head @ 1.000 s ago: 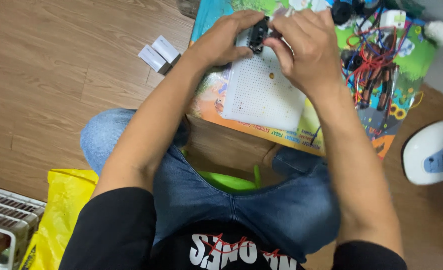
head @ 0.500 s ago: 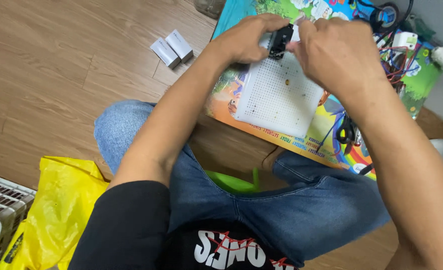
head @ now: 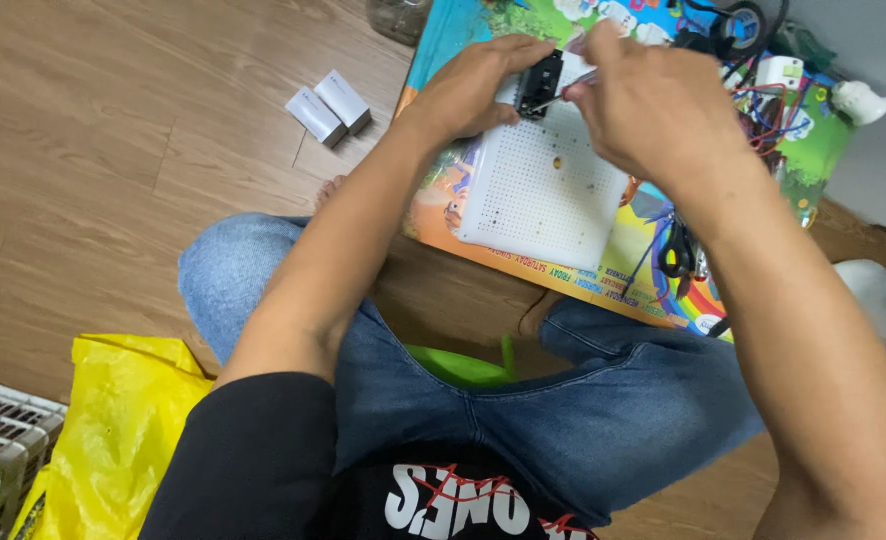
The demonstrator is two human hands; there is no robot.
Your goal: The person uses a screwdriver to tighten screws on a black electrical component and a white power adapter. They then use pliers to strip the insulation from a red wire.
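Black module [head: 540,84] pinched by left hand [head: 473,85]; right hand [head: 653,105] grips thin tool [head: 563,93].

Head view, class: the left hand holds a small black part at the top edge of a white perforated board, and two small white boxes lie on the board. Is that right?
Not quite. The head view shows the two white boxes on the wooden floor, left of the board, not on it. The left hand does hold the black part at the board's top edge.

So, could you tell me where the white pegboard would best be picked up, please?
Probably by the near long edge of the white pegboard, coming from the person's lap side. It lies flat on the colourful mat, and that edge is bare, while the left hand and right hand crowd the far end around a small black part.
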